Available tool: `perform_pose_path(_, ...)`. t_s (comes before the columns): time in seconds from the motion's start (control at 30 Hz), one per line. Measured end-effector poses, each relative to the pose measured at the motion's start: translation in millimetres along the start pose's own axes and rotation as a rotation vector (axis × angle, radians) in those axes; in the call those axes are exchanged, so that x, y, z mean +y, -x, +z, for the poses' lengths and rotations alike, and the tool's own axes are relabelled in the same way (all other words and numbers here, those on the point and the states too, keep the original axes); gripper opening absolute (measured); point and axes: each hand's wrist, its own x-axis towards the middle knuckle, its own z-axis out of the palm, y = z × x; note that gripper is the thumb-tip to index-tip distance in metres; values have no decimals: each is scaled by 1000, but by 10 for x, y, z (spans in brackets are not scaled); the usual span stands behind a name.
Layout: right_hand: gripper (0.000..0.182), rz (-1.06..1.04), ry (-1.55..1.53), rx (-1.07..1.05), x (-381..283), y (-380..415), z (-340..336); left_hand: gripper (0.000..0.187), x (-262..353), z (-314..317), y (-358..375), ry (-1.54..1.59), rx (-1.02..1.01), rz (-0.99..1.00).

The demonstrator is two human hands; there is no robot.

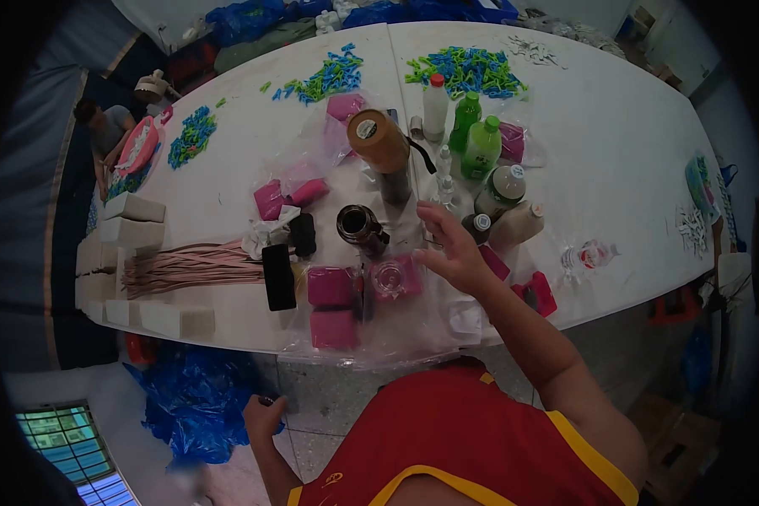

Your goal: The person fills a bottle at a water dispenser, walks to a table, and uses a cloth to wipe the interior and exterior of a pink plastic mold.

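My right hand [454, 251] is held out over the table with its thumb and fingers apart and nothing between them. Just left of it stands an open dark thermos [359, 226], its mouth uncovered. Behind that rises a tall flask with a brown top [378, 139] and a black strap. A small clear glass cup [389, 277] rests on a pink packet in front of the thermos. Down at my side, below the table edge, my left hand [264, 417] is closed around something small and dark that I cannot make out.
Several bottles, one a green bottle [481, 148], stand right of the flask. Pink packets [333, 329], a black phone [279, 277] and pink strips [194, 268] lie to the left. Blue and green clips [472, 72] are piled at the back. Another person [110, 135] sits far left.
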Motion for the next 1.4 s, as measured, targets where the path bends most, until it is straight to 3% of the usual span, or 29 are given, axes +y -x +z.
perform_pose_path(0.03, 62, 5, -36, 9, -50, 51, -5, 59, 206, -99, 41, -10, 0, 5)
perform_pose_path(0.1, 59, -15, -17, 6, -124, 133, -10, 60, 792, -257, 100, 256, 240, 308)
perform_pose_path(0.17, 57, -49, 1, 4, -181, 195, -3, 59, 1453, -451, 77, 419, 266, 447)
perform_pose_path(0.3, 52, -36, 5, 11, -297, 450, -32, 60, 2655, -696, -26, 572, 154, 944)
perform_pose_path(0.37, 51, -24, 9, 1, -355, 622, -82, 65, 3095, -712, -139, 390, 371, 1126)
perform_pose_path(0.4, 51, -3, 21, 48, -372, 716, -112, 66, 3282, -743, -108, 362, 364, 1160)
perform_pose_path(0.5, 49, 33, -23, 107, -420, 969, -178, 66, 3570, -761, -38, 292, 332, 1154)
perform_pose_path(0.6, 49, -1, -47, 123, -386, 1230, -226, 66, 3627, -708, -88, 137, 436, 1155)
perform_pose_path(0.67, 50, 88, -58, 230, -420, 1391, -254, 71, 3658, -670, -112, 21, 397, 1146)
perform_pose_path(0.97, 45, 60, 6, 268, -637, 1619, 27, 75, 3600, -574, -190, 60, 367, 1106)
perform_pose_path(1.13, 36, 14, 152, 268, -911, 1890, 363, 72, 3592, -459, -445, 181, 329, 1269)
perform_pose_path(1.17, 37, 3, 184, 272, -1000, 1986, 427, 72, 3619, -338, -667, 267, 282, 1322)
perform_pose_path(1.2, 37, 18, 208, 306, -978, 2108, 497, 73, 3604, -586, -269, 215, 73, 1215)
perform_pose_path(1.23, 36, 3, 209, 347, -935, 2224, 571, 74, 3647, -442, -568, 228, 160, 1308)
perform_pose_path(1.27, 35, -15, 208, 376, -924, 2356, 650, 51, 3680, -290, -810, 357, 323, 1462)
perform_pose_path(1.3, 35, 38, 191, 437, -956, 2484, 746, 58, 3708, -332, -819, 335, 196, 1400)
perform_pose_path(1.4, 34, 118, 223, 582, -947, 3051, 989, 87, 3680, -421, -698, 208, 264, 1339)
